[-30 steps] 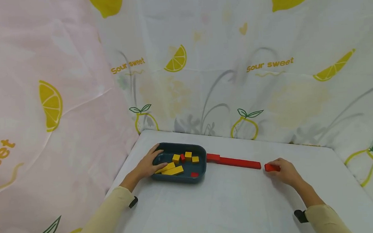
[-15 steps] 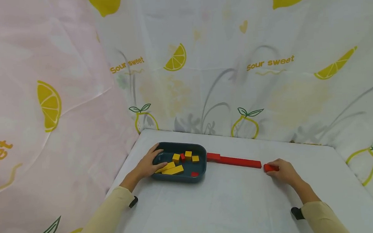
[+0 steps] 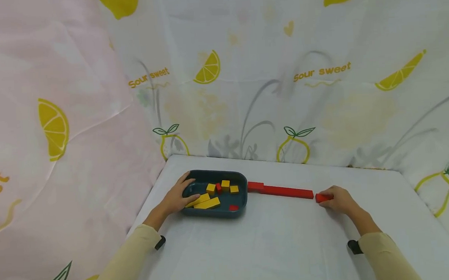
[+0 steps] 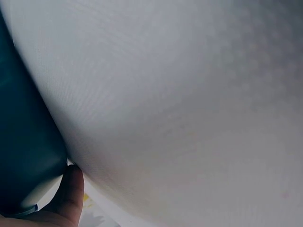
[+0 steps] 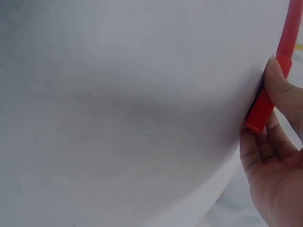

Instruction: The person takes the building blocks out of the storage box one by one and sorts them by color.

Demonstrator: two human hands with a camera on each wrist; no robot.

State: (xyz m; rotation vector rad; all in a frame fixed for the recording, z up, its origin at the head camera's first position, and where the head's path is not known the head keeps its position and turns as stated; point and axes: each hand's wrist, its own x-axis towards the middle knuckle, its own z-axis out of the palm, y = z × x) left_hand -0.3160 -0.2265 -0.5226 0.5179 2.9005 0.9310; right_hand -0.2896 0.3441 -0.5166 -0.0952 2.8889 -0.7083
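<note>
My left hand (image 3: 175,199) grips the left end of a dark teal tray (image 3: 215,213), its thumb reaching over the rim. Inside the tray are several yellow blocks (image 3: 207,203) and a few red pieces (image 3: 233,208). My right hand (image 3: 343,201) pinches a red block (image 3: 322,198) between thumb and fingers, low at the table. Just left of it ends a row of red blocks (image 3: 288,191), which runs rightward from the tray; a narrow gap shows in the head view. In the right wrist view the held block (image 5: 261,111) looks nearly in line with the row.
A white cloth covers the table (image 3: 276,247). Behind it hangs a lemon-printed curtain (image 3: 246,113), and a pinkish one (image 3: 96,163) is on the left. The tray stands towards the table's back left.
My right hand has moved slightly left with the red block, so the gap to the row is narrower. The left hand stays on the tray. The head view has shifted a little.
</note>
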